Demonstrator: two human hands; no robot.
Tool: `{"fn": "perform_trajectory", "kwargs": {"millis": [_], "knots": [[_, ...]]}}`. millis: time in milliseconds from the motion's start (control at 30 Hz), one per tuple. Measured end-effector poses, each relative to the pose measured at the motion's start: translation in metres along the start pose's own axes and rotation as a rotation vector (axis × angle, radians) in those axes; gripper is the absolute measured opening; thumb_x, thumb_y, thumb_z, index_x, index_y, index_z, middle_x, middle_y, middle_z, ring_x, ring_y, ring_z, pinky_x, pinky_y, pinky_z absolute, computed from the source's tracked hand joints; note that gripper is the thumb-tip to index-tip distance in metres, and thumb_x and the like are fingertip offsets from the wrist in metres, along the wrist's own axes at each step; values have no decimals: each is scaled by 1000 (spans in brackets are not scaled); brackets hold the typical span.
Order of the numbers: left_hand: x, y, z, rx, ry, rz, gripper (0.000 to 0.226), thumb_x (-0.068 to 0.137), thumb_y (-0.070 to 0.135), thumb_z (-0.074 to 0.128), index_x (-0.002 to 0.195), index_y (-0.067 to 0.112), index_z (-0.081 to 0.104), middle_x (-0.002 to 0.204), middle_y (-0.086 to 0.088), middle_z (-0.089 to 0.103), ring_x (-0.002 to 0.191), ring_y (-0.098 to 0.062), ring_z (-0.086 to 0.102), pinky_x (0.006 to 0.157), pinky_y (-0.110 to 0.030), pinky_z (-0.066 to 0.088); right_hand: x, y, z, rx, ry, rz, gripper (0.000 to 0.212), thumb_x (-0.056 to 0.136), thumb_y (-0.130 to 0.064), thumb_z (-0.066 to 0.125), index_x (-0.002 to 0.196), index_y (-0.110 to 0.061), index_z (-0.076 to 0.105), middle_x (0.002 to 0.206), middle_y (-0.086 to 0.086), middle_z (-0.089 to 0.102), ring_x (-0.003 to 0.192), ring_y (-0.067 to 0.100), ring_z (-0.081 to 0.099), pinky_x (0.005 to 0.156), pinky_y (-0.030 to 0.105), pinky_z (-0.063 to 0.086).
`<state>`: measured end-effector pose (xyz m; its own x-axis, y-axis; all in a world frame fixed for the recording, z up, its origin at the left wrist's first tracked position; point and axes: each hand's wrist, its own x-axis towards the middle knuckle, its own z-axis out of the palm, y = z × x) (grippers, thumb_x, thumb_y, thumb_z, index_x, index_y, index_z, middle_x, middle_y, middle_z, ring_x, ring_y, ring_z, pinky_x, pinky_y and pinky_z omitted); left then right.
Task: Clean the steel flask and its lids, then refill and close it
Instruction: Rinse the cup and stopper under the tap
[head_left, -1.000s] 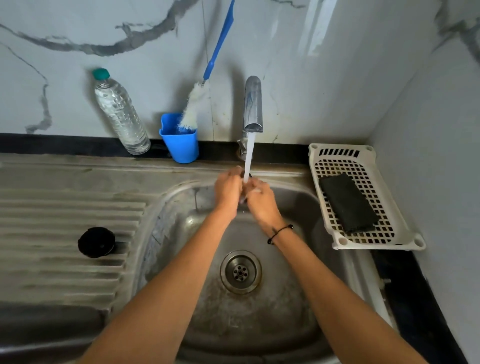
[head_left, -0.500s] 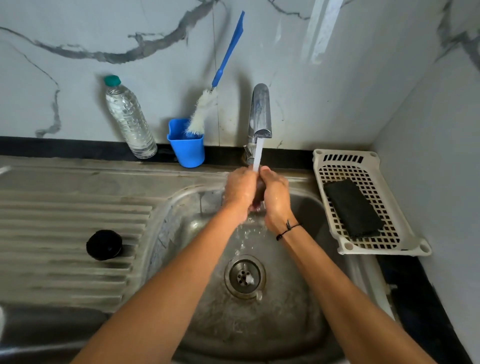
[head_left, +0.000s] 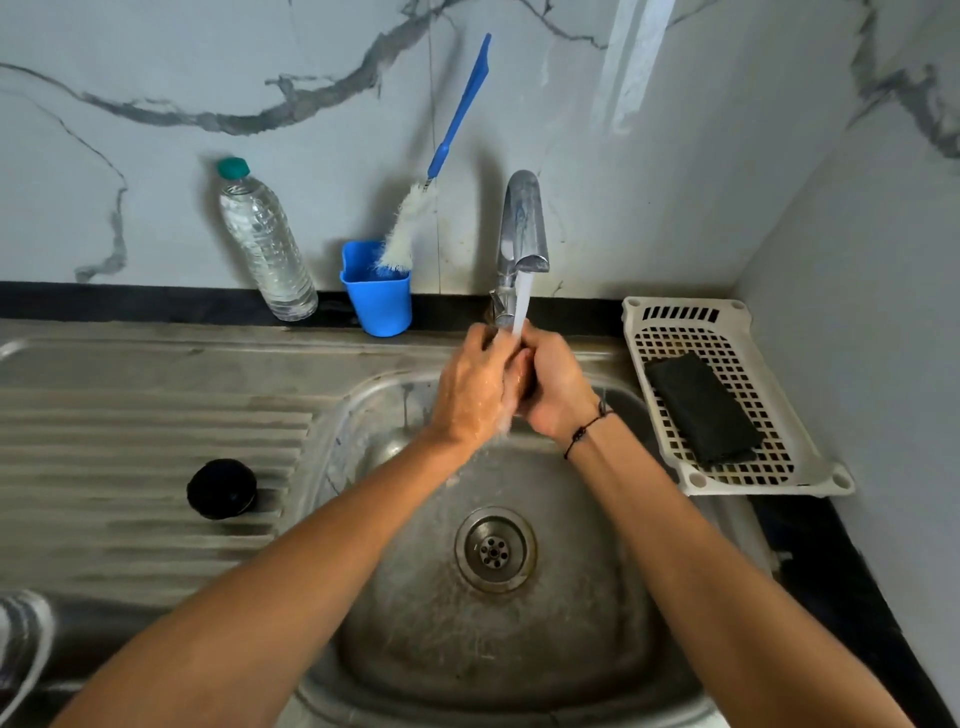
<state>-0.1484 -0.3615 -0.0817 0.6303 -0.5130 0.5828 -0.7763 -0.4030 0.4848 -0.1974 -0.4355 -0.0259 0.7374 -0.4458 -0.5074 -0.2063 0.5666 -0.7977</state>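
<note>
Wet hands (head_left: 511, 387) under smooth water stream (head_left: 521, 306)

No text, label, brand or number can be read anywhere. No lettering is shown on the plastic bottle (head_left: 262, 241).

The cup (head_left: 377, 291) and brush handle (head_left: 460, 106) are blue. The bottle (head_left: 264, 243) has a green cap. The lid (head_left: 222, 489) and sponge (head_left: 702, 408) are black. The white wall (head_left: 156, 67) has grey wavy lines.
</note>
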Motion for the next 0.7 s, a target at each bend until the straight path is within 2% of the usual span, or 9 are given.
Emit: {"fn": "perform_trajectory", "kwargs": {"millis": [33, 167, 233, 333, 433, 500, 567, 633, 700], "knots": [[4, 4, -4, -89, -72, -52, 38, 98, 30, 37, 110, 3, 60, 96, -20, 58, 69, -30, 61, 54, -37, 55, -2, 1, 2, 0, 8, -39, 34, 100, -36, 40, 87, -18, 65, 71, 1, 64, 72, 16, 62, 60, 25, 50], [25, 37, -13, -954, -94, -817, 26, 102, 28, 38, 103, 18, 62, 107, -17, 64, 93, -26, 63, 79, -35, 55, -7, 4, 11, -82, 115, -274, 37, 100, -33, 40, 82, -14, 66, 74, 5, 67, 71, 16, 64, 55, 23, 47], [29, 44, -20, -975, -158, -951, 30, 101, 35, 36, 96, 20, 62, 98, -12, 66, 91, -26, 64, 77, -38, 53, -10, 5, 10, -165, 157, -386, 32, 99, -29, 46, 78, -12, 63, 73, 7, 64, 68, 18, 62, 55, 26, 47], [39, 44, -43, -1062, -430, -1160, 36, 99, 37, 34, 85, 14, 57, 73, -7, 59, 61, -18, 55, 52, -27, 42, -20, 14, 7, -226, 122, -482, 31, 97, -29, 48, 76, -11, 62, 73, 11, 62, 63, 19, 60, 47, 25, 47], [40, 46, -58, -1078, -521, -1287, 31, 95, 35, 41, 78, 13, 54, 65, -5, 56, 53, -16, 51, 44, -23, 38, -24, 26, 0, -383, 70, -584, 35, 83, -48, 49, 70, -20, 66, 75, 13, 65, 70, 26, 63, 61, 39, 53], [36, 49, -51, -1017, -409, -1209, 30, 97, 30, 39, 77, 15, 55, 71, -7, 58, 62, -19, 56, 52, -26, 47, -30, 24, 1, -423, 37, -528, 43, 90, -48, 43, 74, -17, 67, 72, 10, 65, 67, 21, 63, 60, 33, 52], [24, 46, -32, -752, -212, -903, 31, 101, 28, 35, 85, 15, 58, 85, -10, 62, 78, -24, 62, 72, -37, 55, -32, 13, 6, -363, 20, -383, 48, 101, -40, 33, 90, -8, 67, 71, 7, 66, 60, 13, 62, 49, 22, 48], [7, 40, -21, -424, 0, -529, 35, 102, 32, 32, 99, 9, 59, 93, -12, 61, 78, -24, 60, 68, -36, 51, -26, -1, 7, -259, 11, -206, 41, 102, -37, 32, 92, -11, 64, 62, 2, 63, 53, 9, 59, 44, 19, 44], [-3, 26, -14, -235, 98, -207, 41, 99, 35, 33, 109, 3, 55, 101, -16, 56, 74, -21, 56, 59, -31, 49, -22, -10, 4, -210, -37, -57, 32, 99, -34, 37, 84, -17, 59, 61, -1, 62, 62, 13, 57, 55, 22, 47]]}}
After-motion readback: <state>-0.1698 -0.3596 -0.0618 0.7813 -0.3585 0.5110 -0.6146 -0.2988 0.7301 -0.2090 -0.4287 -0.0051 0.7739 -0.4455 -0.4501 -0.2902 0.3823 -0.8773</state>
